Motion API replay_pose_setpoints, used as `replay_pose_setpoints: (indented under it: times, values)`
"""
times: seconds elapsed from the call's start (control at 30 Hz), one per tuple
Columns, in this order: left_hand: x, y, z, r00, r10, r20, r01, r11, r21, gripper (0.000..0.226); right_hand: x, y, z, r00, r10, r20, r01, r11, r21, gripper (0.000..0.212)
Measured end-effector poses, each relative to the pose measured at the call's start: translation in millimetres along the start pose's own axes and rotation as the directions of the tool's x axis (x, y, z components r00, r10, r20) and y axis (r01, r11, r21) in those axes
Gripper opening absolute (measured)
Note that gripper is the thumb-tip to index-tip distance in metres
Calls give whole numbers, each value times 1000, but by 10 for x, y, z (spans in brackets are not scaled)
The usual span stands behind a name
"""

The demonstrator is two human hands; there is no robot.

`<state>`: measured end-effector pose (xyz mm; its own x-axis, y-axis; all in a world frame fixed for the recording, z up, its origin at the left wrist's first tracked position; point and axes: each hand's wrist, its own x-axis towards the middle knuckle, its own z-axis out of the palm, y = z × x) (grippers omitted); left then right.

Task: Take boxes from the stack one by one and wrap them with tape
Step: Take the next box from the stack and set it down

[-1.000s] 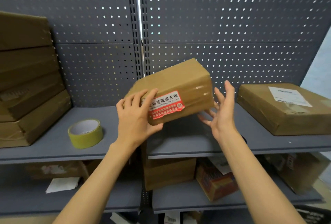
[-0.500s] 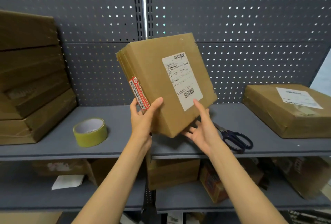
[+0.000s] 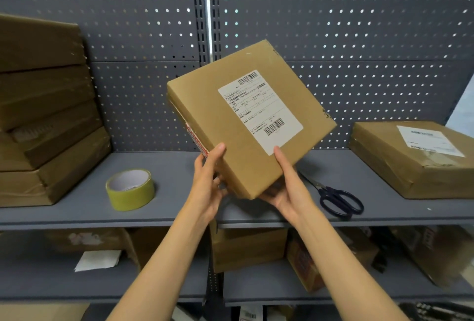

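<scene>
A brown cardboard box point(image 3: 230, 125) with a white shipping label faces me, tilted, held in the air above the grey shelf point(image 3: 166, 166). My left hand point(image 3: 209, 184) grips its lower left edge beside a red sticker, thumb on the front. My right hand point(image 3: 287, 184) holds the bottom corner, thumb on the front and fingers underneath. A stack of several taped brown boxes point(image 3: 43, 115) stands at the left of the shelf. A roll of yellowish tape point(image 3: 130, 189) lies on the shelf left of my hands.
Black-handled scissors point(image 3: 338, 200) lie on the shelf right of my hands. Another labelled brown box point(image 3: 415, 159) sits at the far right. A perforated grey back panel point(image 3: 359, 38) closes the shelf behind. The lower shelf holds more boxes point(image 3: 248, 248) and a paper sheet.
The box was turned from lying flat with its red sticker toward me to standing on a corner with its labelled face toward me. Both hands shifted down to its lower edges.
</scene>
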<state>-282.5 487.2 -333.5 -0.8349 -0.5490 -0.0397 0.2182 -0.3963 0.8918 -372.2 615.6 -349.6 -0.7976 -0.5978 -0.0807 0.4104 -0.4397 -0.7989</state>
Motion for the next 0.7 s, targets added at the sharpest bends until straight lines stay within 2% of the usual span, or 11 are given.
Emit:
replay_pose_setpoints:
  times: [0.07, 0.17, 0.3, 0.37, 0.47, 0.57, 0.63, 0.7]
  values:
    - [28, -3, -16, 1000, -2, 17, 2, 1000, -15, 90, -15, 1, 27, 998, -57, -7, 57, 998, -16, 78]
    - [29, -6, 1, 999, -11, 34, 12, 1000, -28, 78, -36, 6, 100, 991, -134, -30, 132, 991, -36, 88]
    - [0, -95, 2, 991, -39, 131, 37, 999, 15, 119, -35, 5, 178, 973, -222, -62, 220, 975, -35, 97]
    - [10, -153, 4, 986, -22, 162, 20, 1000, 14, 122, -33, -2, 189, 972, -230, -46, 228, 972, -50, 99]
    - [42, -122, -20, 987, 70, 142, -61, 996, -64, 97, -14, -60, 142, 983, -179, -30, 176, 981, -82, 113]
    - [101, 104, -210, 996, 64, 59, -53, 984, -172, 80, 29, -273, -49, 969, -209, -133, 198, 976, -92, 139]
    - [139, 278, -383, 998, 53, 24, -49, 989, -142, 62, 48, -460, -217, 954, -245, -176, 230, 968, -98, 156]
    - [160, 419, -508, 999, 51, 2, -51, 995, -83, 43, 47, -592, -336, 970, -212, -120, 200, 974, -102, 159]
